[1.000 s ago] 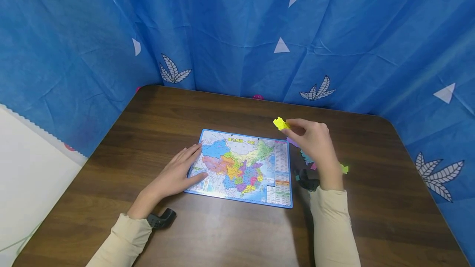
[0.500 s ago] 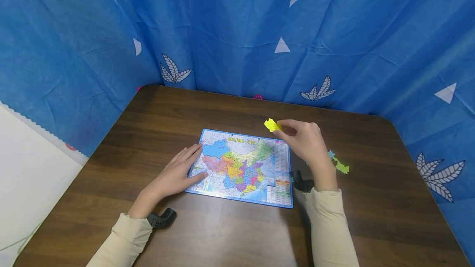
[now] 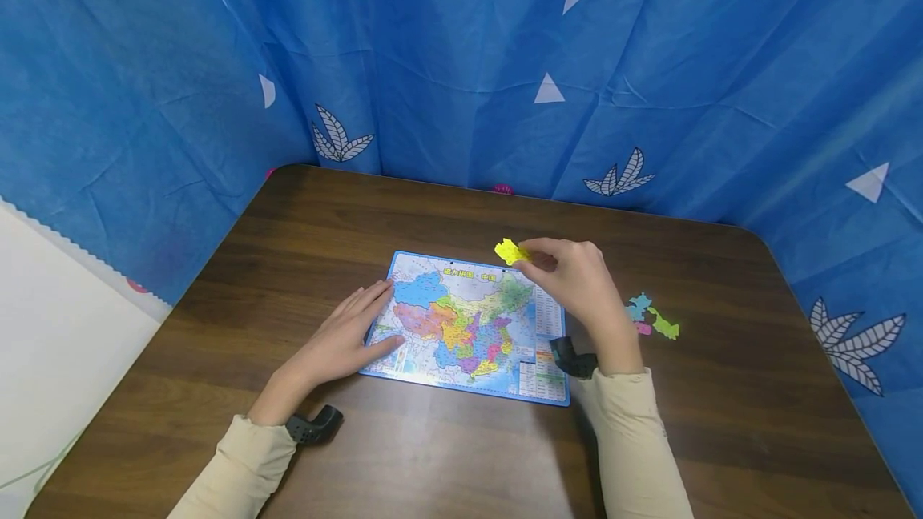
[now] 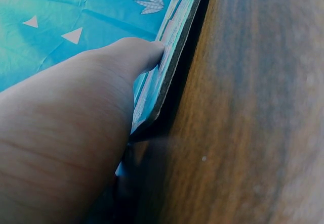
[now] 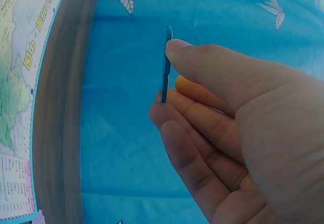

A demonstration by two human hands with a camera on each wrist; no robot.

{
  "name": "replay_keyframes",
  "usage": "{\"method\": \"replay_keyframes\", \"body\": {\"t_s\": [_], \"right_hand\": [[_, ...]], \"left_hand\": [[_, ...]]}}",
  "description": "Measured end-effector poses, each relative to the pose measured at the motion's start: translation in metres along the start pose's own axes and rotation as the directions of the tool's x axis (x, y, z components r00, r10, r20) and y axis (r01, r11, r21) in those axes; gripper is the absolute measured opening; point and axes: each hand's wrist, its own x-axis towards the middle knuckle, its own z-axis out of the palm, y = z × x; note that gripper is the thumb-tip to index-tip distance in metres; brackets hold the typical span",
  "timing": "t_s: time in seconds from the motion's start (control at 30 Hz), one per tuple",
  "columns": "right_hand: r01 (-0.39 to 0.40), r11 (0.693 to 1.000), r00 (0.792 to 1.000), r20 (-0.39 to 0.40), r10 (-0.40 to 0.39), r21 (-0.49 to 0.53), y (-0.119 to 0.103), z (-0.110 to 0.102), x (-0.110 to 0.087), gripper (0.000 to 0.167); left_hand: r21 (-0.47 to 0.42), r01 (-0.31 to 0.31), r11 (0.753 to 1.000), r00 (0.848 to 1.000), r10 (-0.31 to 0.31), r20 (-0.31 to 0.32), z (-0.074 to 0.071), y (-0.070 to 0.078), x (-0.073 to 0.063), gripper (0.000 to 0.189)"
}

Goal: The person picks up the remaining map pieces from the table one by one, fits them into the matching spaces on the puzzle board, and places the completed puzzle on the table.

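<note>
A map puzzle board (image 3: 414, 351) with a blue border lies on the brown table, covered in coloured regions. My left hand (image 3: 346, 335) rests on its left edge with fingers extended; the left wrist view shows the thumb (image 4: 144, 54) on the board's surface. Above the board's upper right edge, my right hand (image 3: 577, 275) pinches a bright yellow puzzle piece (image 3: 509, 251) between thumb and fingers. From the right wrist, that piece (image 5: 166, 67) appears edge-on as a thin dark strip.
Right of the board lie several loose puzzle pieces, among them a teal one (image 3: 638, 307), a green one (image 3: 664, 324) and a pink one (image 3: 643, 328). Behind the table (image 3: 757, 391) hangs a blue curtain (image 3: 461, 62). Something white (image 3: 58, 343) stands at the far left.
My right hand has moved left with the yellow puzzle piece, toward the board's top edge, uncovering loose pieces on the right. The left hand has stayed in place.
</note>
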Motion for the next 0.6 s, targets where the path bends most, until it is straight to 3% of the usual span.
{"method": "replay_keyframes", "body": {"t_s": [0.4,0.6], "right_hand": [[0.048,0.999,0.997,0.054,-0.049,0.019,-0.01,0.01,0.003,0.036],[0.045,0.998,0.996,0.08,-0.048,0.034,-0.013,0.014,0.004,0.036]], "left_hand": [[0.004,0.011,1.0,1.0,-0.012,0.005,0.001,0.0,0.001,0.087],[0.015,-0.012,1.0,1.0,0.012,-0.005,0.002,0.0,0.001,0.084]]}}
